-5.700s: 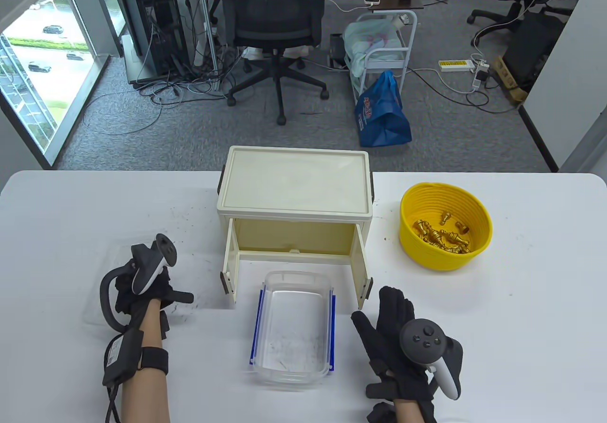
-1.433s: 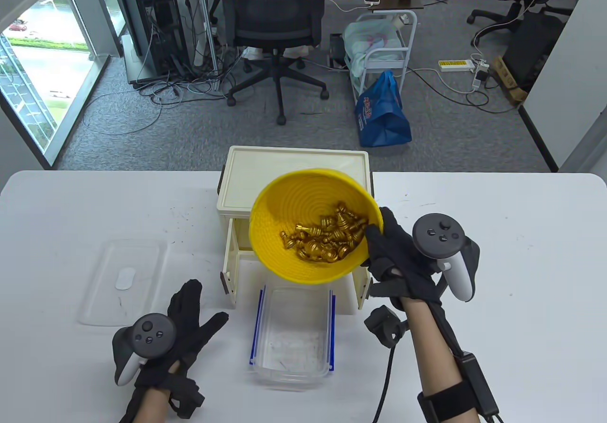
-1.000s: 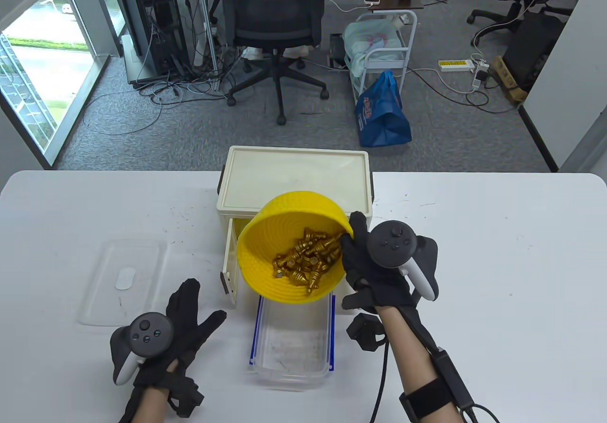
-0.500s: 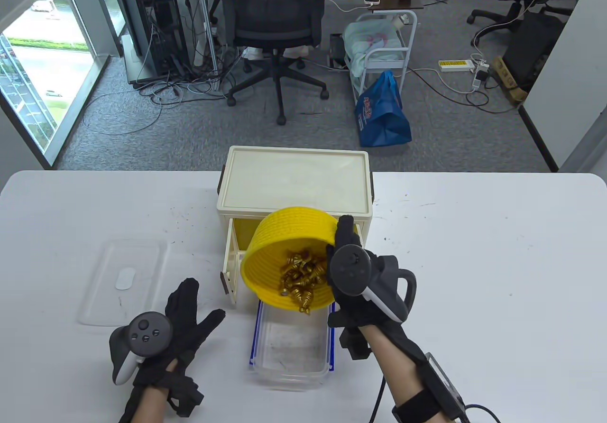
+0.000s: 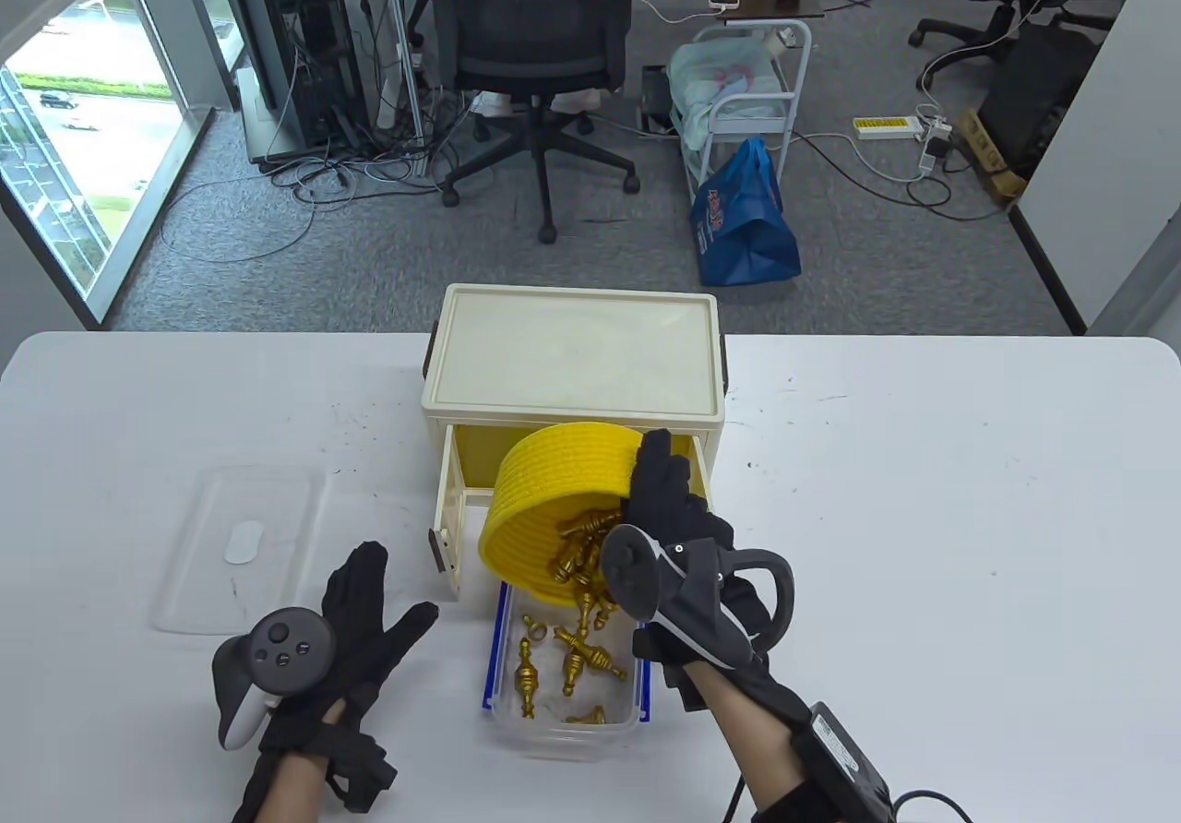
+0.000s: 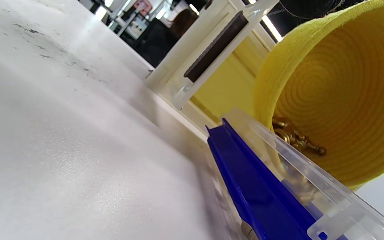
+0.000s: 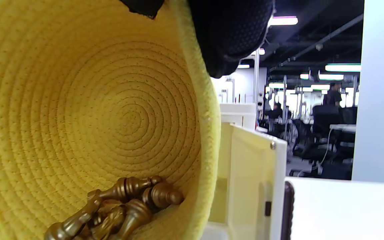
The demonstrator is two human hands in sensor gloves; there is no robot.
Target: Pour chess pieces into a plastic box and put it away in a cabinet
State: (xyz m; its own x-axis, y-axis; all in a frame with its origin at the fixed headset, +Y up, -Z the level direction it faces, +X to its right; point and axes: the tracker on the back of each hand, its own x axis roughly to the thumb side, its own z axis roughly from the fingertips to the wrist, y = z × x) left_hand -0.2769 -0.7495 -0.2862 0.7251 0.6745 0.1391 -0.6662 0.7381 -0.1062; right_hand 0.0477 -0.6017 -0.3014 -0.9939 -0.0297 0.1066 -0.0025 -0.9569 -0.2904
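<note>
The gold chess pieces (image 5: 577, 565) are mid-pour: a clump sits at the low lip of the yellow woven bowl (image 5: 554, 500), just left of the right hand's fingers, and several already lie in the clear plastic box (image 5: 565, 740) directly beneath. The right hand (image 5: 678, 537) grips the bowl's rim, fingers clamped over the edge with fingertips (image 7: 232, 40) inside, and tips it steeply toward the person.

To do this step well, the lip should stay over the middle of the box, between its blue side clips (image 6: 255, 180), not toward the near end, where long pieces could bounce out. Judging by the clump at the rim in the right wrist view, a slow further tilt with a small shake would likely free the tangled pieces better than a sudden upending. The soft rim may fold under the grip, so the hold should be firm.

The left hand (image 5: 318, 657) rests flat on the table (image 5: 923, 537), fingers spread and holding nothing, just left of the box; it could steady the box. Beyond the fingers stand the open cream cabinet (image 5: 572, 357) and, left, the clear lid (image 5: 244, 551).
</note>
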